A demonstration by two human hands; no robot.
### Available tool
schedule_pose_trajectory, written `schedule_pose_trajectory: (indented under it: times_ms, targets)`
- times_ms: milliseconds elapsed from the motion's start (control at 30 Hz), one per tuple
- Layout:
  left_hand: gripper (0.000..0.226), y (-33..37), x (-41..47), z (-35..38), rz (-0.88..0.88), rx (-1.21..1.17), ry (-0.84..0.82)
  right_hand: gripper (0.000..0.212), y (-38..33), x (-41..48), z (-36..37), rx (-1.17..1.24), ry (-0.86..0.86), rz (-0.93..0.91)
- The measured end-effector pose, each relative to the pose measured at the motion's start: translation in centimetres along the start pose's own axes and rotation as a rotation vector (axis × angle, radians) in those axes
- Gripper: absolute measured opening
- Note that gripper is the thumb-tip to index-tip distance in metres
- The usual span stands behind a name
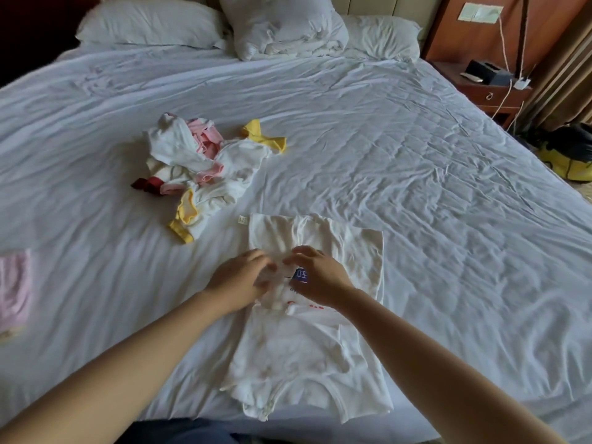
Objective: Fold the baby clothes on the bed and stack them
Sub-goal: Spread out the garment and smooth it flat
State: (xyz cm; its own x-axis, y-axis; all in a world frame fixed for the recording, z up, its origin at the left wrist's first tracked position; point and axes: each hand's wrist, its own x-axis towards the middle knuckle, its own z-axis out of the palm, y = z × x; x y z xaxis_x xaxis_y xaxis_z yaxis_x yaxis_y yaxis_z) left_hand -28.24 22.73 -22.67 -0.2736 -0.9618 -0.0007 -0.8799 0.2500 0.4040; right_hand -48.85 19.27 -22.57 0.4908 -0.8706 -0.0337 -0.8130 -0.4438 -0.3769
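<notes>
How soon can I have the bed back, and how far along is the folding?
Early. Done: one pink garment lies flat at the left edge of the bed, seemingly folded. In hand: the left hand and right hand pinch the middle of a white bodysuit spread in front. Left: a jumbled pile of clothes beyond it, unfolded, and no stack shows yet.

There is one bed. At its head lie two flat pillows, a left pillow and a right pillow, with one bunched white bundle between them. There is one loose heap of clothes; its pieces cannot be counted apart. One white garment lies spread under two hands, the left hand and the right hand. There are also one pink piece, one nightstand and one yellow bag.
</notes>
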Motion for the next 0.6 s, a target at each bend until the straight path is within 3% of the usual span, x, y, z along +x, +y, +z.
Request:
schedule_pose_trajectory:
  times_ms: [133,267,333,400,467,533,600]
  targets:
    - [0.022,0.5,0.8,0.2,0.052,0.106,0.107,0.027,-0.8,0.7,-0.4,-0.016,0.046,0.035]
    - [0.011,0.8,1.5,-0.8,0.071,0.039,0.233,0.022,-1.2,0.3,-1.5,0.033,0.131,-0.002]
    - [0.011,0.6,1.4,-1.1,0.113,0.036,0.217,0.020,-0.9,-0.3,-1.8,0.020,0.119,-0.049]
    - [0.012,0.4,1.0,-0.9,0.126,0.054,0.095,0.021,-0.5,-1.0,-1.5,-0.017,0.062,-0.096]
    - [0.025,0.4,0.9,-0.8,0.113,0.091,0.000,0.024,0.0,-1.4,-1.3,-0.013,0.043,-0.109]
    - [0.046,0.7,1.3,-0.8,0.087,0.050,0.049,0.026,0.7,-1.2,-1.6,0.033,0.124,-0.094]
    - [0.048,1.3,2.5,-0.9,0.075,0.019,0.145,0.029,1.5,-0.8,-2.2,0.055,0.231,-0.037]
